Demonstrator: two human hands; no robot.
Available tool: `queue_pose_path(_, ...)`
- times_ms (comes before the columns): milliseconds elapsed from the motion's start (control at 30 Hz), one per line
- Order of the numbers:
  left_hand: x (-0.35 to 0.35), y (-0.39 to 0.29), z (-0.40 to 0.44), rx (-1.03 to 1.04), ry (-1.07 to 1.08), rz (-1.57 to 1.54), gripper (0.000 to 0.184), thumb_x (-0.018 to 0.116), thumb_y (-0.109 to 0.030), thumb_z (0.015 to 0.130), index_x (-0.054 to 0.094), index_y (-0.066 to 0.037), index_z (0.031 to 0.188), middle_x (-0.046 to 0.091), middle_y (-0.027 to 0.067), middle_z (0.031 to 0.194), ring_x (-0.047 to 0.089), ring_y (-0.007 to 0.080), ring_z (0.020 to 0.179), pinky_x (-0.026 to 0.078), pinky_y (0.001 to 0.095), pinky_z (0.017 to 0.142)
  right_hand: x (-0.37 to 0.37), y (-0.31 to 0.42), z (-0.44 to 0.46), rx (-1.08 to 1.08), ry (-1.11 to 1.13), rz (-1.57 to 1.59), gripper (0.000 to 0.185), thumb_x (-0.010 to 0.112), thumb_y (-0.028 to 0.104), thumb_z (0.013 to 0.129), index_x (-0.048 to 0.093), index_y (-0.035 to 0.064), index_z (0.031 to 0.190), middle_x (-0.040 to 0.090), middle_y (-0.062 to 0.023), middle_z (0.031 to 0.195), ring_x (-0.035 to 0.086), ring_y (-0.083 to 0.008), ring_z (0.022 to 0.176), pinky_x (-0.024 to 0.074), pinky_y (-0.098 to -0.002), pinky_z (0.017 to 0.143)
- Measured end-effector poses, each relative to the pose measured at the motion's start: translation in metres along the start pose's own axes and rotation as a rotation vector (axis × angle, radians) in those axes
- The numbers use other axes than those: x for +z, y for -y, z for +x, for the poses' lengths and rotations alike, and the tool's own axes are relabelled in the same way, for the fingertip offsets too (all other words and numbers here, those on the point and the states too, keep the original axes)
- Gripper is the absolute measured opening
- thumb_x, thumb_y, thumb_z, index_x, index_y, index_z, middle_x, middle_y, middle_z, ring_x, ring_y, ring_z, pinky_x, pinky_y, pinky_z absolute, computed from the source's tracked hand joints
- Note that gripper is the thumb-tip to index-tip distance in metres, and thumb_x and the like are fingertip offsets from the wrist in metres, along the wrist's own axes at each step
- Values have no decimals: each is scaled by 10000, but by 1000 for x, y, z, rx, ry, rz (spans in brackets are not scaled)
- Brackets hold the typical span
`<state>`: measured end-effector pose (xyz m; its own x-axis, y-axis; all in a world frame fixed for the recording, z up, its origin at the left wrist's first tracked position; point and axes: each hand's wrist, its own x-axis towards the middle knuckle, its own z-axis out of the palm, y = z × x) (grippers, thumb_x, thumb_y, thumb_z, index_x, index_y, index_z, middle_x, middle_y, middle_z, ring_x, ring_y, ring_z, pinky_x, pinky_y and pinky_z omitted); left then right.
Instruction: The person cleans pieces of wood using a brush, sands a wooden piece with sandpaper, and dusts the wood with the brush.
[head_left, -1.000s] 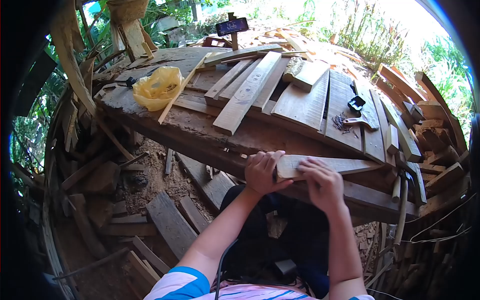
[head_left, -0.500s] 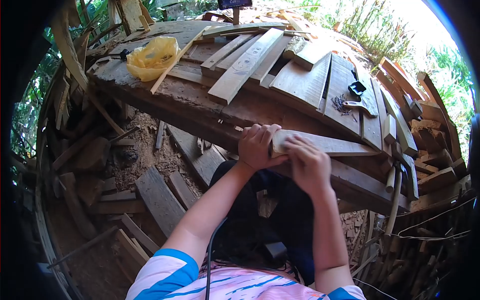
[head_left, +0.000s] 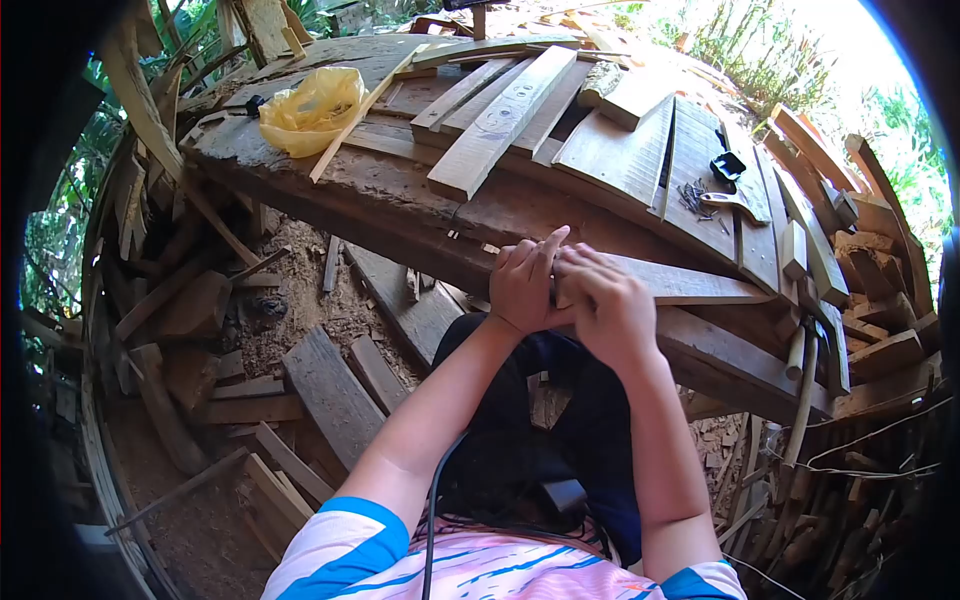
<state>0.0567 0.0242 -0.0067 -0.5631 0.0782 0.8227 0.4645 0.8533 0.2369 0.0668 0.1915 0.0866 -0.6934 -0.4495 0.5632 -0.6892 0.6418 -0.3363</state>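
Observation:
A pale wooden board [head_left: 690, 284] lies along the near edge of the workbench, its left end between my hands. My left hand [head_left: 524, 284] is wrapped round that end, with the index finger lifted and pointing up to the right. Over the board's top face, right beside the left hand, my right hand [head_left: 608, 300] has its fingers bent and pressed together. Whatever is under those fingers, if anything, is hidden.
On the workbench [head_left: 400, 195] are several planks [head_left: 505, 120], a yellow plastic bag [head_left: 314, 112], a black object [head_left: 727, 166], a pile of nails [head_left: 692, 196] and a pale-handled tool [head_left: 742, 205]. A hammer [head_left: 803, 390] hangs at the right edge. Offcuts [head_left: 335, 395] litter the ground.
My right hand has slid left along the board, up against my left hand, and covers its end. My left index finger has lifted. The whole view has shifted slightly.

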Motion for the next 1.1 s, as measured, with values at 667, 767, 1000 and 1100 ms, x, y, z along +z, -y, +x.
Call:
queue_pose_path(667,-2,-2,3,19,-16,14,950,562,-833,814,610,-74,1384,686,63,1029,635,259,906,448,418,822,-14,-31,4,214,-2,30,169,637,102,952,789,66,1018,758,-128,1201,678,-306,1234,528,-435,1060)
queue_pose_path(767,5,3,-1,16,-20,-16,898,557,-822,827,626,-84,1334,690,66,1057,647,260,941,451,419,824,6,0,0,0,-36,1,189,636,89,934,778,68,1057,762,-124,1191,684,-301,1225,530,-436,1066)
queue_pose_path(1000,-2,-2,4,27,-6,-15,833,509,-799,865,626,-84,1275,695,76,1034,657,291,936,455,432,835,-49,-66,-31,197,-88,5,176,653,49,942,786,46,1057,763,-148,1180,683,-319,1229,522,-429,1067)
queue_pose_path(1100,-1,-4,4,-16,15,-29,840,464,-815,881,622,-90,1276,687,82,1036,649,299,933,448,436,838,-51,-72,-28,364,-120,-81,176,649,80,958,786,49,1064,763,-151,1177,685,-321,1221,523,-430,1055)
